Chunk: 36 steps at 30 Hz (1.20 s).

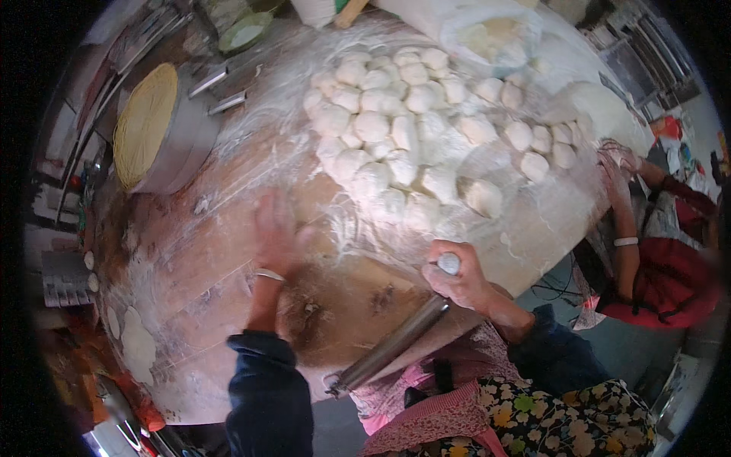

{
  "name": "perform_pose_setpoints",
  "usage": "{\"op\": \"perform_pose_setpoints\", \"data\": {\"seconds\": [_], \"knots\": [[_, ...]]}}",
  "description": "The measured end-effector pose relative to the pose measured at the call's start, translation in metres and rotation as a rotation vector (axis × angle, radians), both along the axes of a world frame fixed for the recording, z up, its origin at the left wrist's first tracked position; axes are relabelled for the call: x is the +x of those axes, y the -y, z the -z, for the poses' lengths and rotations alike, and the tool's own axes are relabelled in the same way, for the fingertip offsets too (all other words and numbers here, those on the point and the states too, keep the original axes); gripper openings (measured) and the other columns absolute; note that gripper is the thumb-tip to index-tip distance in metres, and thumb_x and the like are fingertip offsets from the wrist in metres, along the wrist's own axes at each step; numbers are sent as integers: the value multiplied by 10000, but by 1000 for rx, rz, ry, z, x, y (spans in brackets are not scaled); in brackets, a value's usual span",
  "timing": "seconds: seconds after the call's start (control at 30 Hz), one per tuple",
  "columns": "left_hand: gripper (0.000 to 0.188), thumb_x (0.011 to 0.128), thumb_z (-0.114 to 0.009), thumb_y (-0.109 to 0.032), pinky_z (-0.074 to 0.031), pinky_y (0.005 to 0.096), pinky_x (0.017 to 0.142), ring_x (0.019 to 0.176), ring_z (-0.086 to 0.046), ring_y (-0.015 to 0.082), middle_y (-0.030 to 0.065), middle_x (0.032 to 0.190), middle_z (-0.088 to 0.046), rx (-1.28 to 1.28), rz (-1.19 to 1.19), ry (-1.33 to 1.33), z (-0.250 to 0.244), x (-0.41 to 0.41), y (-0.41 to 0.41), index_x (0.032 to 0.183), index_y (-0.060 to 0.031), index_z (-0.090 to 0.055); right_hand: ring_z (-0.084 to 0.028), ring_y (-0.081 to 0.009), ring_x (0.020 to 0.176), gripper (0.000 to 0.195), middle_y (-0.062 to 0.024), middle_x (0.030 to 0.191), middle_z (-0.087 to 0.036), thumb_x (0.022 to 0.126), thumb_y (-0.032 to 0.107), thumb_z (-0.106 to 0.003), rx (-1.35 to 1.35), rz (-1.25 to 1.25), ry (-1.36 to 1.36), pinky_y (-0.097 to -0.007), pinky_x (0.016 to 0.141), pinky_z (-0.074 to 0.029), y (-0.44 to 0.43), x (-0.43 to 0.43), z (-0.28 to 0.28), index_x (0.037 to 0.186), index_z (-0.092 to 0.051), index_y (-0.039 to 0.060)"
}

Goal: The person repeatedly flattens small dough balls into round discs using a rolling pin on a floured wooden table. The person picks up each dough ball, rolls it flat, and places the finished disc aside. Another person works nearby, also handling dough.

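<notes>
My right hand (457, 277) is closed around an upright rod with a rounded, pale end (449, 263), likely a rolling pin, at the near side of the floured wooden table (228, 228). My left hand (278, 228), blurred and holding nothing visible, is over the table left of the dough. Beyond both hands lies a large cluster of floured dough balls (372, 125). A dark metal cylinder (394, 343) lies along the near edge, below my right hand. Flat dough rounds (137, 343) rest at the table's left edge.
A round steamer (191, 137) with a yellowish lining stands at the left. An open flour bag (494, 40) and a green bowl (245, 32) are at the far side. At the right edge, a co-worker's hands (617, 157) are near a large dough mass (599, 111).
</notes>
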<state>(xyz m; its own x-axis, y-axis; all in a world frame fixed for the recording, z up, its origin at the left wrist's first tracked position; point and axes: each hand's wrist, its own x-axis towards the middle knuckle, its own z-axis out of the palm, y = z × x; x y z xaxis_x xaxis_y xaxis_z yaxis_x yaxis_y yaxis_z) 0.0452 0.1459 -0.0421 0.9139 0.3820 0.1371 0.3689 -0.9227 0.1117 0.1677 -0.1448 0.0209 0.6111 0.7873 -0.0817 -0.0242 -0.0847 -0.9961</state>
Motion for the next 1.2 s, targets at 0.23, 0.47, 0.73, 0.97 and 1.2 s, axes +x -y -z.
{"op": "perform_pose_setpoints", "data": {"seconds": [0.23,0.47,0.73,0.97,1.2], "knots": [[752,784,-583,-383,-180,480,1019,1252,-212,407,236,1372,-215,-222,93,288,-45,76,135,1344,-18,-237,-398,-57,551,161,5,570,-442,753,76,-606,5,-5,40,-250,481,-340,29,-2,1,695,-464,27],[504,723,-661,-180,-258,440,1007,1233,-282,349,188,1318,-315,-11,228,115,-30,66,139,1181,-69,-481,-395,-87,529,185,-67,529,-426,739,107,-613,106,-8,49,-286,484,-360,38,-4,6,682,-468,7],[427,684,-691,-119,-390,404,891,1062,-452,353,192,1139,-458,-386,-37,263,-60,11,148,1048,-8,-496,-395,-80,514,171,-61,523,-434,742,102,-611,121,-25,1,-287,470,-360,34,-2,10,684,-482,6],[553,741,-634,-148,-318,407,968,1162,-367,363,213,1230,-413,-487,-75,57,-51,7,138,1212,28,-403,-400,-70,518,157,-40,532,-459,770,95,-600,105,-31,-8,-279,463,-357,33,1,4,696,-485,17],[607,777,-574,-215,-241,427,1012,1208,-315,361,215,1304,-343,-81,-7,-6,-34,22,147,1273,32,-328,-398,-38,585,147,23,593,-435,766,51,-599,37,-95,52,-230,487,-355,31,3,6,722,-462,21]]}}
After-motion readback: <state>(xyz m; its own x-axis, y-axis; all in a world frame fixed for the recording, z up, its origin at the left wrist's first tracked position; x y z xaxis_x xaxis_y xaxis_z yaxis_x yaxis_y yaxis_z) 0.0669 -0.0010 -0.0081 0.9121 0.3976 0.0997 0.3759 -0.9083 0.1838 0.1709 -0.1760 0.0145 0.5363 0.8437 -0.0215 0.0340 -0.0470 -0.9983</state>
